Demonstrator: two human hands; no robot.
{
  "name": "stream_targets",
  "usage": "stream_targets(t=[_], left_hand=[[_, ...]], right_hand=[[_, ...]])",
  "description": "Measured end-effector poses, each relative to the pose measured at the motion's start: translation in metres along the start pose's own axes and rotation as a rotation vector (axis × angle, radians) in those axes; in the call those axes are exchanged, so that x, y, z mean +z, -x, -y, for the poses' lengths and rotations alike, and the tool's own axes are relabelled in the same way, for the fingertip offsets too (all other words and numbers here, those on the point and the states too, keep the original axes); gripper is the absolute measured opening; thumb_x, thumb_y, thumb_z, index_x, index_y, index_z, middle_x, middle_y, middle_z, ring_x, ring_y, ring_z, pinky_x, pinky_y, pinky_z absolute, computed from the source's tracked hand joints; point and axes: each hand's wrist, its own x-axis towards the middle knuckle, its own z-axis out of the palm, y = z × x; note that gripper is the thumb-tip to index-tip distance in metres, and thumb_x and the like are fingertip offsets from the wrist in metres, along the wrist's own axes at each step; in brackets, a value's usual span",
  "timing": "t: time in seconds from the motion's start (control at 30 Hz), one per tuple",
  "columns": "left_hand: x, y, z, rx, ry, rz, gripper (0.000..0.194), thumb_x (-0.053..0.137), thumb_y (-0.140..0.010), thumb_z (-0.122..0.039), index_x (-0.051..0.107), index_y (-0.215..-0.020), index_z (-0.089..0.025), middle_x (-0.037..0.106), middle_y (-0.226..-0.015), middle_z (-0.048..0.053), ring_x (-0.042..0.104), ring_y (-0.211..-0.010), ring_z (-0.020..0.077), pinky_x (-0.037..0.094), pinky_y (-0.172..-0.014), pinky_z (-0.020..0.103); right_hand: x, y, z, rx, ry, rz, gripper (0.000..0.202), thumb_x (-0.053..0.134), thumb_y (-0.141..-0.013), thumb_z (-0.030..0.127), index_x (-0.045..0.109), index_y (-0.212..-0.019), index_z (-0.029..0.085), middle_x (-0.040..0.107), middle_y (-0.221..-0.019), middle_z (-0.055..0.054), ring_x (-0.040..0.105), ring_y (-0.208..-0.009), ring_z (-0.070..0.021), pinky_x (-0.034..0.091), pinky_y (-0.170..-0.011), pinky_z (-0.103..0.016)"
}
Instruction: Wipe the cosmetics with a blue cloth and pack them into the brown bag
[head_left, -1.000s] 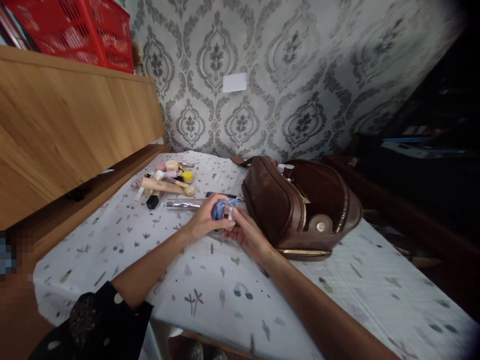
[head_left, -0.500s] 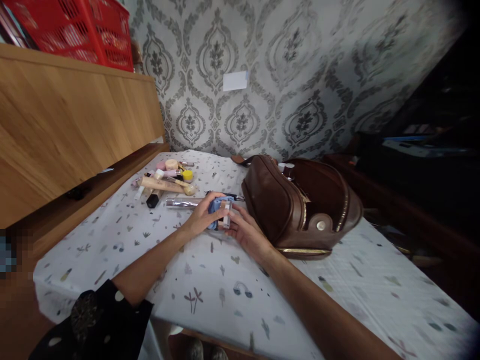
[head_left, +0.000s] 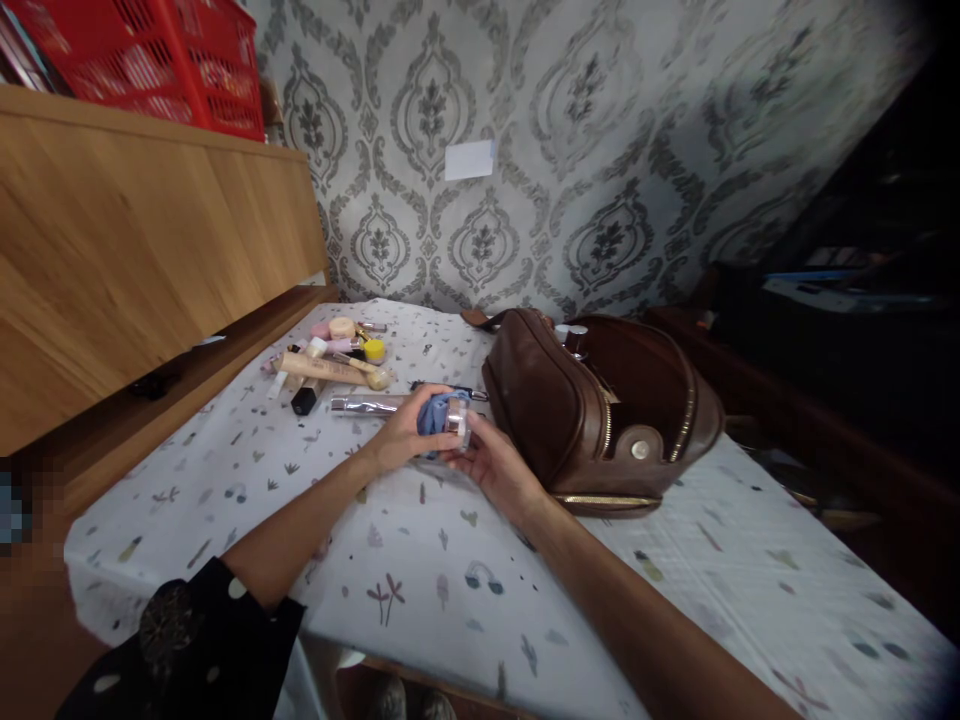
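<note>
My left hand is closed round a bunched blue cloth, which presses against a small clear container. From the right, my right hand grips that container with its fingertips. Just left of the hands, a silver tube lies on the patterned white cloth cover, its right end hidden behind my left hand. Behind the hands is a dark slim item. To the right stands a brown leather bag, unzipped, with bottles inside.
Several cosmetics lie in a group at the back left, among them a beige tube, a yellow-lidded jar and a black cap. A wooden cabinet with a red basket on it borders the left side.
The small container has turned in my fingers and shifted slightly to the right. My hands stay in nearly the same place, still holding the container and the blue cloth.
</note>
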Motion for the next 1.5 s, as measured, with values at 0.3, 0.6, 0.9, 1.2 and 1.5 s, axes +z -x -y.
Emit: stream_targets(t=[0.3,0.6,0.9,1.2,1.5], left_hand=[[0.003,0.0,-0.009,0.11,-0.088,-0.077,0.044,0.076,-0.076,-0.039,0.059,-0.112,-0.02,0.058,-0.111,0.005,0.056,-0.107,0.0235,0.042,-0.096,0.033],[0.002,-0.002,-0.006,0.19,-0.165,-0.131,0.029,0.065,-0.085,-0.037,0.063,-0.109,-0.02,0.059,-0.112,0.006,0.055,-0.111,0.0235,0.04,-0.101,0.034],[-0.003,-0.002,-0.003,0.097,-0.106,-0.044,0.051,0.074,-0.078,-0.04,0.058,-0.123,-0.021,0.06,-0.12,0.007,0.055,-0.116,0.0263,0.041,-0.103,0.037],[-0.002,-0.002,0.005,0.035,0.032,0.051,0.069,0.079,-0.072,-0.037,0.049,-0.132,-0.023,0.06,-0.123,0.007,0.06,-0.108,0.0249,0.047,-0.094,0.035],[0.0,-0.002,-0.001,-0.024,0.093,0.024,0.068,0.081,-0.068,-0.038,0.052,-0.127,-0.022,0.064,-0.113,0.005,0.061,-0.102,0.023,0.048,-0.09,0.034]], right_hand=[[-0.002,-0.003,-0.002,0.025,0.035,0.019,0.04,0.071,-0.08,0.051,0.06,-0.107,0.023,0.068,-0.069,0.002,0.064,-0.053,-0.0135,0.047,-0.047,-0.022],[0.0,0.0,-0.001,0.014,0.016,0.024,0.032,0.078,-0.076,0.039,0.062,-0.098,0.022,0.072,-0.081,-0.001,0.071,-0.07,-0.016,0.054,-0.06,-0.024],[-0.002,-0.001,-0.001,0.01,0.029,0.003,0.036,0.073,-0.081,0.045,0.059,-0.105,0.023,0.07,-0.074,0.001,0.067,-0.057,-0.0144,0.05,-0.05,-0.022],[-0.002,-0.002,-0.002,0.038,-0.015,-0.003,0.035,0.073,-0.08,0.05,0.062,-0.096,0.021,0.07,-0.074,0.0,0.067,-0.064,-0.0137,0.052,-0.054,-0.021],[0.001,0.001,-0.002,-0.043,0.044,-0.026,0.046,0.079,-0.075,0.039,0.055,-0.113,0.028,0.069,-0.082,0.003,0.067,-0.063,-0.0132,0.048,-0.053,-0.022]])
